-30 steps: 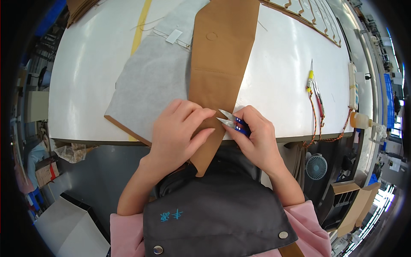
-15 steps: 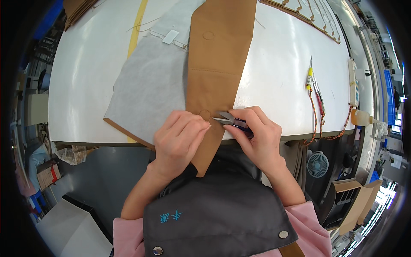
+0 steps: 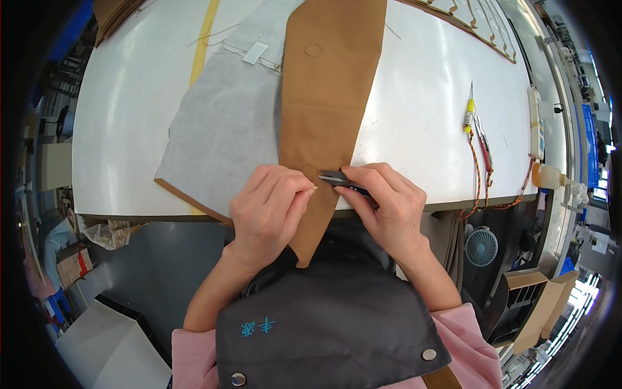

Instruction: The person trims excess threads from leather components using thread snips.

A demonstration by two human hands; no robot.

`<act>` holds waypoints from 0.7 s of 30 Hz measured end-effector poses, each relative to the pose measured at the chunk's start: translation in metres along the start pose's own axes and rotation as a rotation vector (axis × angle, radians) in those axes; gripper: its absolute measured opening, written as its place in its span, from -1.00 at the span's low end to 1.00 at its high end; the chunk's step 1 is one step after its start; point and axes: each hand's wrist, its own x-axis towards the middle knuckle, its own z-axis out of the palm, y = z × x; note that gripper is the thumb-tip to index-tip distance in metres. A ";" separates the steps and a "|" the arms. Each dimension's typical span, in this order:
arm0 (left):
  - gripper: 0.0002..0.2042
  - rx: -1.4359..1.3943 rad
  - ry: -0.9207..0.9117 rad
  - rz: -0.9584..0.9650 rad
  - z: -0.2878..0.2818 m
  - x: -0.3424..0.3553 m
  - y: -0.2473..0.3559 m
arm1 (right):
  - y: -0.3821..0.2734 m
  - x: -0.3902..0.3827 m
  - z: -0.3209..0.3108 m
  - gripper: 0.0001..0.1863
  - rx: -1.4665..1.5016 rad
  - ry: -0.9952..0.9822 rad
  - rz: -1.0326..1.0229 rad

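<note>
A brown fabric piece with two stitched circles lies lengthwise across the table, its pointed end over the near edge. My right hand grips small dark thread snips, whose nearly closed tips reach the edge of the lower stitched circle. My left hand is pinched beside that circle, just left of the tips; what is between its fingertips is too small to make out. A pale grey interfaced piece with brown edging lies under and left of the brown strip.
An awl and red-handled tool with cords lie right on the white table, near a power strip and small bottle. Brown stacks sit at the back. A fan and cardboard box are below right.
My left fingertips have drawn from apart into a pinch at the lower circle. The snips' blades have closed from spread to nearly together. The fabric has shifted slightly left in view.
</note>
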 end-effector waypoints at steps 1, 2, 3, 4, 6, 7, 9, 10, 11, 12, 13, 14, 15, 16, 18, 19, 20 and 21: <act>-0.79 0.001 -0.002 -0.002 0.000 0.000 0.001 | 0.000 0.000 0.000 -0.78 0.001 0.007 -0.008; -0.80 0.001 -0.004 -0.007 -0.001 0.000 0.001 | 0.001 0.000 0.001 -0.77 0.002 0.011 -0.015; -0.80 0.000 -0.005 -0.009 0.000 0.000 0.000 | 0.001 0.001 0.001 -0.77 0.002 0.009 -0.014; -0.80 0.000 -0.005 -0.009 0.000 -0.001 -0.001 | 0.001 0.001 0.002 -0.78 -0.003 0.006 -0.018; -0.80 0.002 -0.005 -0.008 0.000 -0.001 -0.001 | 0.001 0.001 0.001 -0.78 -0.007 0.005 -0.023; -0.80 -0.002 -0.008 -0.006 0.000 -0.001 -0.001 | 0.002 0.001 0.001 -0.78 -0.002 0.004 -0.022; -0.80 -0.007 -0.012 -0.005 -0.001 0.000 -0.001 | 0.003 0.001 0.001 -0.78 0.003 0.002 -0.021; -0.80 -0.008 -0.019 -0.003 -0.001 0.000 -0.001 | 0.003 0.001 0.001 -0.78 0.005 0.005 -0.024; -0.80 -0.008 -0.026 -0.002 -0.001 0.000 -0.001 | 0.003 0.001 0.001 -0.78 0.008 0.008 -0.028; -0.80 -0.008 -0.026 -0.003 -0.001 -0.001 -0.001 | 0.004 0.001 0.001 -0.78 0.009 0.008 -0.028; -0.80 -0.011 -0.028 -0.004 -0.001 -0.001 -0.002 | 0.004 0.001 0.001 -0.77 0.017 0.010 -0.037; -0.80 -0.013 -0.030 -0.005 -0.001 -0.001 -0.002 | 0.005 0.001 0.001 -0.77 0.024 0.011 -0.047; -0.80 -0.013 -0.030 -0.006 -0.001 -0.001 -0.002 | 0.005 0.002 0.001 -0.77 0.025 0.011 -0.047; -0.80 -0.013 -0.032 -0.009 -0.002 -0.002 -0.002 | 0.005 0.003 0.001 -0.75 0.035 0.010 -0.067; -0.80 -0.014 -0.033 -0.012 -0.002 -0.002 -0.002 | 0.006 0.004 0.001 -0.73 0.044 0.009 -0.086; -0.80 -0.013 -0.036 -0.014 -0.002 -0.002 -0.002 | 0.006 0.003 0.001 -0.73 0.039 0.017 -0.090; -0.81 -0.013 -0.039 -0.015 -0.002 -0.002 -0.002 | 0.006 0.003 0.002 -0.73 0.034 0.025 -0.094; -0.81 -0.013 -0.039 -0.015 -0.002 -0.001 -0.002 | 0.006 0.003 0.002 -0.73 0.034 0.025 -0.094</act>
